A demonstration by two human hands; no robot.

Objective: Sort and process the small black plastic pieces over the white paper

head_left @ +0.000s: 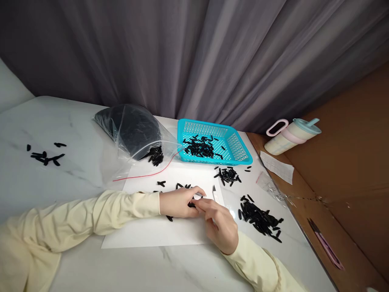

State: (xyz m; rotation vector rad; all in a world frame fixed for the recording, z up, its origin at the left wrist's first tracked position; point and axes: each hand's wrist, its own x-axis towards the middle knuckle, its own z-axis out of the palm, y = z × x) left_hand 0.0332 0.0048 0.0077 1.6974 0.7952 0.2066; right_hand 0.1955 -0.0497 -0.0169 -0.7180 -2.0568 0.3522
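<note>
Both hands meet low over a white sheet of paper point(142, 237) on the marbled table point(121, 269), their fingertips nearly touching. The left arm comes in from the lower left in a loose, wrinkled cream sleeve point(121, 211), the forearm lying almost level across the sheet's left edge; its left hand point(180, 202) points to the right, back upward, the forefinger arched forward and the thumb side toward the wearer, so that the fingers form a curved opening. A small black elongated piece point(192, 204) shows in that opening, at the tips of both hands. The right arm rises from the lower right in a matching right sleeve point(258, 261), slanting up and to the left, and the right hand point(221, 225) is bent inward, its forefinger reaching to the left hand and the other fingers curled under. Whether either hand firmly grips the piece, I cannot tell, since the fingers cover much of it. Just right of the fingertips lies a slim white strip with a dark pointed tip point(215, 195). A loose pile of black pieces point(259, 218) sits right of the right hand, and a blue perforated basket point(240, 146) beyond the hands holds more.
</note>
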